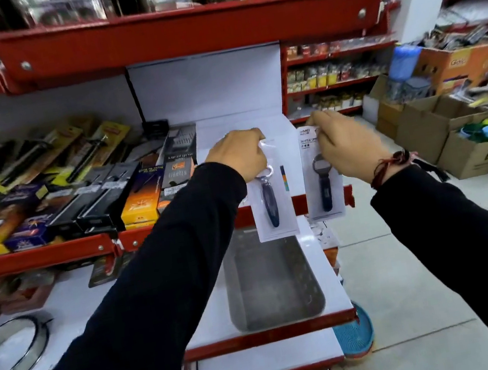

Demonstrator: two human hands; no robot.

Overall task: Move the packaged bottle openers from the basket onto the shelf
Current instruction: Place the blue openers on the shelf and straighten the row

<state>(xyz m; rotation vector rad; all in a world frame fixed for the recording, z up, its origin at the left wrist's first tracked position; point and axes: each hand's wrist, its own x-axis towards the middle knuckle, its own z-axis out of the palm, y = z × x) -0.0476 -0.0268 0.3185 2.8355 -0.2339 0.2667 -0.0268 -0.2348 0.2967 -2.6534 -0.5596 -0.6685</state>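
My left hand (236, 154) grips the top of a packaged bottle opener (272, 209), a blue-handled opener on a white card that hangs down in front of the red shelf edge. A second packaged bottle opener (321, 184), dark-handled with printed text at its top, hangs from my right hand (343, 142). Both packs are held upright side by side over the bare white end of the middle shelf (242, 127). A blue basket (357, 337) peeks out on the floor below the shelves, mostly hidden.
Boxed lighters and kitchen tools (82, 192) fill the middle shelf to the left. A metal tray (273, 289) lies on the shelf below, with a round metal ring (8, 350) at the left. Cardboard boxes (468, 141) of goods stand on the floor at right.
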